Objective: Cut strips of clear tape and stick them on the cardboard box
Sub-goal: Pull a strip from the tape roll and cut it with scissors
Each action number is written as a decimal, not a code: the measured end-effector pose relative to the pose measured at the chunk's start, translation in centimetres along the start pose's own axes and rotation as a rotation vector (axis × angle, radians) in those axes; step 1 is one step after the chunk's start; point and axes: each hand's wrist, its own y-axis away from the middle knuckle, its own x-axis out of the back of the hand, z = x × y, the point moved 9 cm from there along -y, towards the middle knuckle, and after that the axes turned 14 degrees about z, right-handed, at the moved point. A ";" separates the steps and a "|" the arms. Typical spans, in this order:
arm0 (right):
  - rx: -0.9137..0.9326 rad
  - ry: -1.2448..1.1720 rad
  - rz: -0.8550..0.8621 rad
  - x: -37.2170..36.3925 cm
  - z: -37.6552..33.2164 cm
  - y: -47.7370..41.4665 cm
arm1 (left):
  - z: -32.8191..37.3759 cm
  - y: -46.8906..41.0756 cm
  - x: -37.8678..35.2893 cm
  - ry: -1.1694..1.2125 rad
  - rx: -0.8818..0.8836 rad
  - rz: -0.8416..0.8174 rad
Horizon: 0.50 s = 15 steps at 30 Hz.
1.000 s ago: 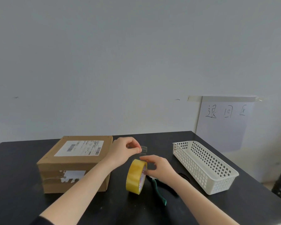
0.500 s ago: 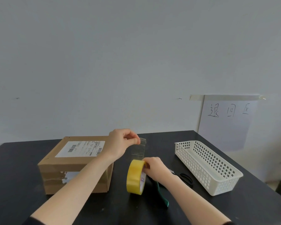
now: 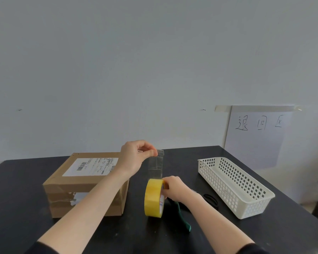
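Note:
A yellow tape roll (image 3: 153, 198) stands on edge on the black table, right of the cardboard box (image 3: 84, 182). My right hand (image 3: 175, 188) grips the roll's top right side and holds it down. My left hand (image 3: 136, 158) pinches the free end of a clear tape strip (image 3: 155, 166), which stretches straight up from the roll. The box carries a white shipping label on top and a torn label on its front. Behind my right wrist lie scissors (image 3: 211, 198) with black loops, mostly hidden.
A white perforated plastic basket (image 3: 235, 186) sits at the right on the table (image 3: 17, 208). A green flat object (image 3: 182, 217) lies under my right forearm. A paper sign is taped to the wall at the back right.
My left hand has risen, drawing the clear strip longer above the roll. My right hand has shifted onto the roll's top edge and stayed there.

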 end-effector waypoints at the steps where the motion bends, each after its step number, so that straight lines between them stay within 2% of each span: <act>1: -0.008 -0.004 -0.003 0.0 0.1 0.0 | 0.0 0.0 -0.1 -0.004 -0.004 -0.001; 7: -0.003 0.037 -0.022 0.4 0.4 0.4 | 0.0 -0.3 -0.8 -0.040 -0.003 -0.054; 12: 0.028 -0.105 -0.054 1.7 1.5 1.0 | 0.1 -0.2 -1.4 -0.033 0.010 -0.111; 15: 0.053 -0.011 -0.048 4.3 2.5 1.3 | 0.2 -0.3 -1.4 -0.037 0.008 -0.112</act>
